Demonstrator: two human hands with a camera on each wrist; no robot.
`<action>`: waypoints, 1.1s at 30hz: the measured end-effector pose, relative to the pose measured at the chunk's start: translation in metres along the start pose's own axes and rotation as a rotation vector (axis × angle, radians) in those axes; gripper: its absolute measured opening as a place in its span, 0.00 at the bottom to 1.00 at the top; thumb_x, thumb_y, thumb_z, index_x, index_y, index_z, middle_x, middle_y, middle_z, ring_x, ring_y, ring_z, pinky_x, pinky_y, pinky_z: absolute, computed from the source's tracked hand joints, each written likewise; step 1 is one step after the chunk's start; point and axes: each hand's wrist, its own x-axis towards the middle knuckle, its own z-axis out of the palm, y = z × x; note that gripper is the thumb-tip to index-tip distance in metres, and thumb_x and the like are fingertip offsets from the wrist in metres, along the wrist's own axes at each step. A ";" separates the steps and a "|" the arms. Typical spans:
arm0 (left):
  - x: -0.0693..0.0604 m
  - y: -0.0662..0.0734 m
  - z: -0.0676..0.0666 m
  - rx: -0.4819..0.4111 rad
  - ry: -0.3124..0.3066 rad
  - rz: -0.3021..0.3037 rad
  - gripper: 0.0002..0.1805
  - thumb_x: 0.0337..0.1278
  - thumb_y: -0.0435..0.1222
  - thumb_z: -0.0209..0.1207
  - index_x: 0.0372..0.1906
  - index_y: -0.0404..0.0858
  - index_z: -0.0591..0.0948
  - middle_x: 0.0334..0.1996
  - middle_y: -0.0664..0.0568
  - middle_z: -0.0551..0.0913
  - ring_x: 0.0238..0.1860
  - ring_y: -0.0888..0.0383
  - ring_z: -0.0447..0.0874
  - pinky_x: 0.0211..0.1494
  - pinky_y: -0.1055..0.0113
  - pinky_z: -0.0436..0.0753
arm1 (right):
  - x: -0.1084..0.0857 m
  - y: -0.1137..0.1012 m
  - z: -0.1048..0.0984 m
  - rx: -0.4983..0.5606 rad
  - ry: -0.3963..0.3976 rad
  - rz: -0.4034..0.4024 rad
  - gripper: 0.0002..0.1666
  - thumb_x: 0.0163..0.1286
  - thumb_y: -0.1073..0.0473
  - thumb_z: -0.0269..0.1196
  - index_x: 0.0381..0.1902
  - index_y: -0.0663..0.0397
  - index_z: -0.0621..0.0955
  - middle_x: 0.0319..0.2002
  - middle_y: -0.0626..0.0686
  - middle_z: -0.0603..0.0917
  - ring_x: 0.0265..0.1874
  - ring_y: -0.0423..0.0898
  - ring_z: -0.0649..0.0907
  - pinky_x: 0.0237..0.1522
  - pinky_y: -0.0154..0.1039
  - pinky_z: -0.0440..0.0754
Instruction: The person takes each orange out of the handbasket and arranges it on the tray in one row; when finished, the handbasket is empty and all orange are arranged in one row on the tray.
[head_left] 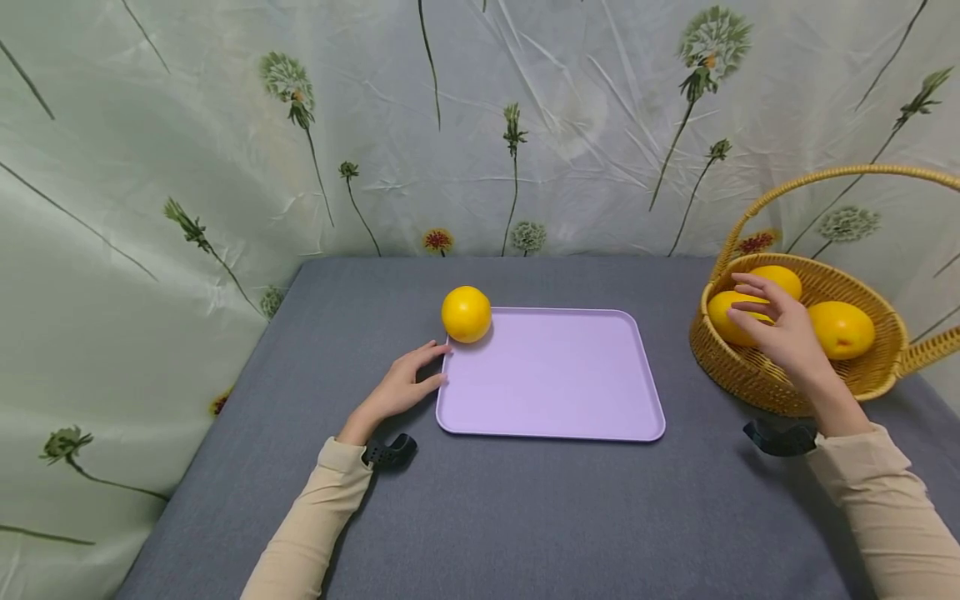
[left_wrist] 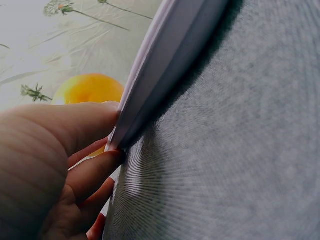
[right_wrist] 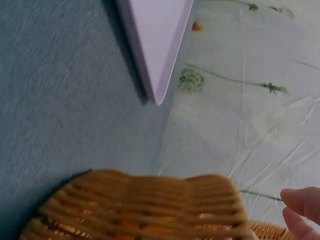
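A lilac tray (head_left: 555, 375) lies on the grey cloth, with one yellow-orange fruit (head_left: 467, 315) on its far left corner. At the tray's left edge, the left hand (head_left: 401, 387) touches the rim with thumb and fingers extended; the left wrist view shows those fingertips (left_wrist: 117, 155) against the tray's side (left_wrist: 165, 60). Over the wicker basket (head_left: 731, 371) hovers the right hand (head_left: 787, 337), fingers apart and slightly bent, above the left fruit (head_left: 722, 317); whether it touches that fruit cannot be told. Only some fingers (right_wrist: 302, 205) show in the right wrist view, beside the basket (right_wrist: 150, 200).
Two more fruits, one at the back (head_left: 780, 279) and one at the right (head_left: 842, 330), lie in the basket. Its tall handle (head_left: 847, 171) arches over the back. A flower-printed curtain (head_left: 450, 167) hangs behind and left of the table (head_left: 525, 517).
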 end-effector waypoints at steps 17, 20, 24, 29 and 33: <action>0.007 0.001 0.005 -0.007 -0.010 0.004 0.27 0.61 0.37 0.56 0.65 0.37 0.69 0.67 0.39 0.67 0.72 0.40 0.58 0.72 0.42 0.58 | 0.006 0.021 -0.015 -0.151 0.091 0.070 0.31 0.69 0.53 0.56 0.69 0.42 0.64 0.58 0.44 0.70 0.53 0.31 0.68 0.47 0.21 0.66; 0.006 0.001 0.005 -0.005 -0.013 0.007 0.27 0.61 0.38 0.56 0.65 0.37 0.69 0.67 0.39 0.67 0.72 0.40 0.58 0.71 0.41 0.58 | 0.008 0.024 -0.015 -0.188 0.062 0.093 0.33 0.70 0.53 0.55 0.70 0.48 0.62 0.65 0.64 0.65 0.60 0.53 0.68 0.56 0.35 0.69; 0.000 -0.001 0.002 0.007 -0.008 0.008 0.27 0.60 0.37 0.57 0.65 0.37 0.69 0.67 0.38 0.67 0.71 0.39 0.59 0.70 0.40 0.59 | 0.008 0.030 -0.011 -0.194 0.012 0.106 0.34 0.71 0.55 0.52 0.71 0.59 0.58 0.66 0.74 0.60 0.62 0.71 0.62 0.59 0.61 0.66; -0.003 0.001 -0.001 0.004 -0.008 -0.003 0.27 0.60 0.37 0.57 0.65 0.38 0.69 0.67 0.38 0.67 0.71 0.39 0.59 0.70 0.39 0.59 | 0.013 0.034 -0.009 -0.190 -0.032 0.105 0.33 0.71 0.59 0.51 0.70 0.63 0.57 0.67 0.76 0.58 0.63 0.74 0.59 0.58 0.69 0.60; -0.001 0.002 0.000 0.001 -0.007 -0.001 0.27 0.60 0.37 0.57 0.65 0.38 0.69 0.68 0.38 0.66 0.71 0.38 0.58 0.70 0.38 0.58 | 0.018 0.035 -0.012 -0.200 -0.056 0.079 0.33 0.70 0.62 0.51 0.70 0.64 0.57 0.66 0.77 0.58 0.62 0.76 0.59 0.59 0.72 0.56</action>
